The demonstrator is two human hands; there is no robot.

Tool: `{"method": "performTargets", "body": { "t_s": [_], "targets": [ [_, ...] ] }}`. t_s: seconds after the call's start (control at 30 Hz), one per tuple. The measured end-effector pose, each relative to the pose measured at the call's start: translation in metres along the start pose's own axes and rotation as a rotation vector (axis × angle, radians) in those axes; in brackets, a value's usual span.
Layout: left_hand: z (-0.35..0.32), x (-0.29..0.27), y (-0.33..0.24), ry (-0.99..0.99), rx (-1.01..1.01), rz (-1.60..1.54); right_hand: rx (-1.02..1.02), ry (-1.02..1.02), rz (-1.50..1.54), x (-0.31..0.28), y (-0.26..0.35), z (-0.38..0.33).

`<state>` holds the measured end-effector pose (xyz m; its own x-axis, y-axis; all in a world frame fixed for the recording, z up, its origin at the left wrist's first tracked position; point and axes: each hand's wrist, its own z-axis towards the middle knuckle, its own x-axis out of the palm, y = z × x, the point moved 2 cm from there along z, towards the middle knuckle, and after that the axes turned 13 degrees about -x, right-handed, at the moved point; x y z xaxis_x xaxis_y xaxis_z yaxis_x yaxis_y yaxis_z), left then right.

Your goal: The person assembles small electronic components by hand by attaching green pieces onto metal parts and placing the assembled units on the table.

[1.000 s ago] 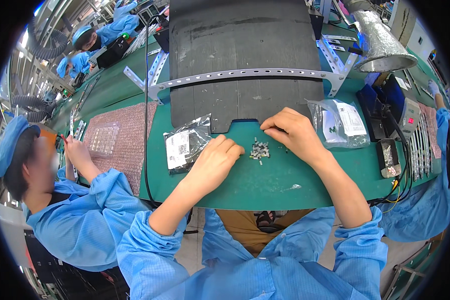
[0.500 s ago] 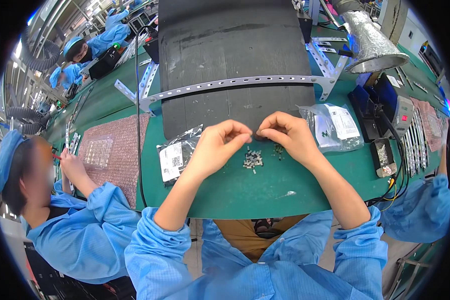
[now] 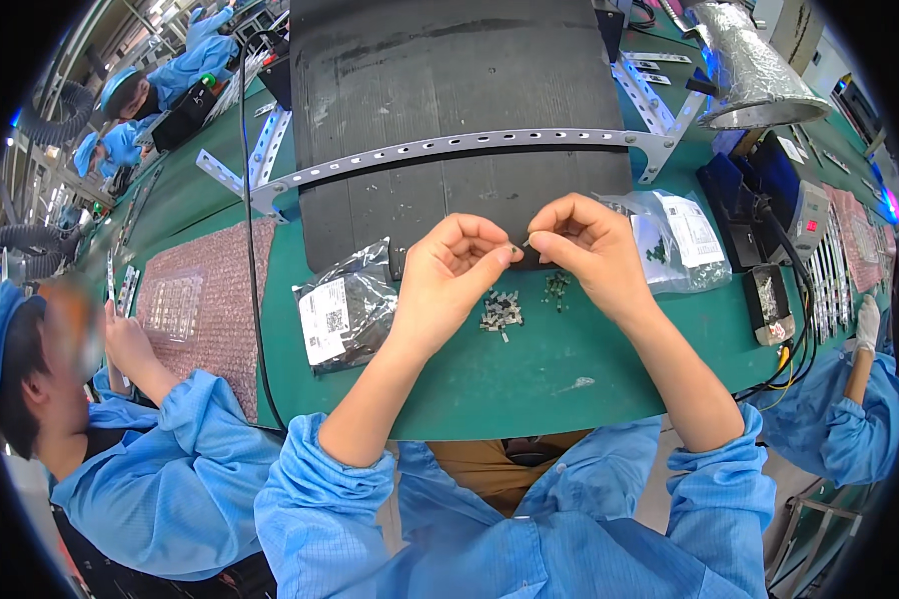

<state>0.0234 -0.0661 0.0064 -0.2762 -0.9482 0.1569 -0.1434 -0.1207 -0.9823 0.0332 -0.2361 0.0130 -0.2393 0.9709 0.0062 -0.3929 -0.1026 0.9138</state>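
Observation:
My left hand and my right hand face each other over the near end of the black board. The thumb and forefinger of each are pinched together, the fingertips a small gap apart. A tiny piece seems to sit at each pinch, too small to name. Below and between them on the green mat lies a pile of small white and black parts. A looser group of small green parts lies just right of it, beside my right hand.
A black plastic bag with a white label lies left; a clear bag lies right. A slotted metal bar crosses the black board. A small black box stands by cables. Co-workers sit on both sides, one near my left arm.
Both hands stay pinched and have risen slightly, their fingertips now closer together. More of the green parts shows beside my right hand. The view has shifted a little.

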Motion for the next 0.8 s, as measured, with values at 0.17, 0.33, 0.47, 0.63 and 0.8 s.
{"method": "performTargets", "body": {
  "t_s": [0.17,0.33,0.47,0.63,0.8],
  "targets": [
    [-0.0020,0.0003,0.0015,0.001,0.062,-0.005,0.003,0.011,0.109,0.0048,0.0027,-0.0015],
    [-0.0025,-0.0018,0.0010,0.006,0.012,-0.083,-0.008,0.016,0.091,0.0053,0.0014,-0.0020],
    [-0.0031,-0.0014,0.0017,0.011,0.013,-0.115,-0.001,0.003,0.105,0.0036,0.0010,-0.0020],
    [-0.0046,0.0000,0.0024,0.010,0.002,-0.097,0.001,-0.013,0.124,0.0039,0.0003,-0.0017],
    [-0.0027,-0.0001,0.0026,-0.020,0.002,-0.050,0.007,-0.011,0.132,0.0037,-0.0005,-0.0020]
  ]
}}
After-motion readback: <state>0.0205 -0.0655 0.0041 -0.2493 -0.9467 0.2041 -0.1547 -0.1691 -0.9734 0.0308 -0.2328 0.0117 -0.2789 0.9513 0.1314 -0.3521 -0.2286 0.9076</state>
